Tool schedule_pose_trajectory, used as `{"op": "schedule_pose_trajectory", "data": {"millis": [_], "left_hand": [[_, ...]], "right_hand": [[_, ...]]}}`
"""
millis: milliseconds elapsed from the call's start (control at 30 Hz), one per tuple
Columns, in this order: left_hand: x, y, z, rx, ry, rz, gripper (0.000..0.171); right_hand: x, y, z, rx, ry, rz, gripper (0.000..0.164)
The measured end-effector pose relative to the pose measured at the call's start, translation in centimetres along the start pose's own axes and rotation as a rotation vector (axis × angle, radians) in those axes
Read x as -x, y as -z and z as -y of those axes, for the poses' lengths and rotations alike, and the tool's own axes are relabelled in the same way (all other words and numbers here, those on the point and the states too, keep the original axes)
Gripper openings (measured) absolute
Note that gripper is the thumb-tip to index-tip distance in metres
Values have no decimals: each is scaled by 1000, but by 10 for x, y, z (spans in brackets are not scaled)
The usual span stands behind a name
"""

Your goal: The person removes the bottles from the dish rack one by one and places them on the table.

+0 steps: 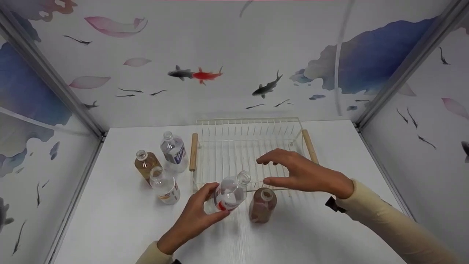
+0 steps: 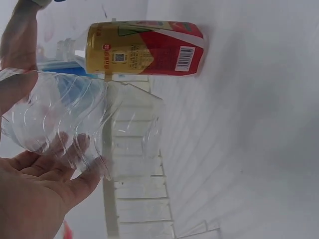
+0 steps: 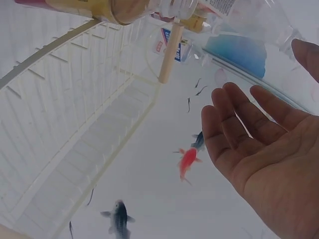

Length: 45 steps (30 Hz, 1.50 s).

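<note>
In the head view my left hand (image 1: 196, 211) grips a clear plastic bottle (image 1: 231, 192) by its side, thumb and fingers curled around it. The bottle is uncapped and leans to the right, in front of the wire rack. Up close in the left wrist view, the bottle's ridged clear wall (image 2: 65, 117) shows between thumb and fingers. My right hand (image 1: 306, 172) hovers over the rack's front edge with fingers spread, holding nothing. Just below it, a brownish uncapped bottle (image 1: 262, 209) stands upright; the left wrist view shows a bottle with a gold and red label (image 2: 144, 49).
A cream wire dish rack (image 1: 247, 119) with wooden handles (image 1: 194, 152) stands at the back of the white table. Left of it stand a clear bottle with a blue label (image 1: 176, 154), an amber-toned bottle (image 1: 146, 165) and another clear bottle (image 1: 166, 189). Printed panels surround the table.
</note>
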State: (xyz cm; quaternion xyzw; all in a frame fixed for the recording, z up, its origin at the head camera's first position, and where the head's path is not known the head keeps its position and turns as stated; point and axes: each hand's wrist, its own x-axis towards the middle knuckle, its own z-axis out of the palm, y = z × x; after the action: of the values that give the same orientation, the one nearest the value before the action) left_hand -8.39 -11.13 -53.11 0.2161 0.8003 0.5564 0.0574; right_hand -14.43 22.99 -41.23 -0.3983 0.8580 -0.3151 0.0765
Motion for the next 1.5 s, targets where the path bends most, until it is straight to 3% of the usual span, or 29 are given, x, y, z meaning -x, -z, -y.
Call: {"op": "schedule_pose_trajectory", "data": {"millis": [233, 600, 900, 1300, 1500], "left_hand": [[9, -14, 20, 75, -10, -27, 70], [11, -26, 37, 119, -13, -66, 73], [11, -35, 47, 163, -2, -65, 73], [13, -47, 58, 187, -38, -81, 76], [14, -54, 64, 187, 0, -76, 75]], "right_hand": [[11, 1, -15, -21, -12, -51, 48], [21, -4, -34, -44, -25, -101, 46], [32, -13, -47, -73, -86, -150, 47], [41, -25, -57, -130, -128, -208, 45], [43, -30, -58, -145, -167, -205, 45]]}}
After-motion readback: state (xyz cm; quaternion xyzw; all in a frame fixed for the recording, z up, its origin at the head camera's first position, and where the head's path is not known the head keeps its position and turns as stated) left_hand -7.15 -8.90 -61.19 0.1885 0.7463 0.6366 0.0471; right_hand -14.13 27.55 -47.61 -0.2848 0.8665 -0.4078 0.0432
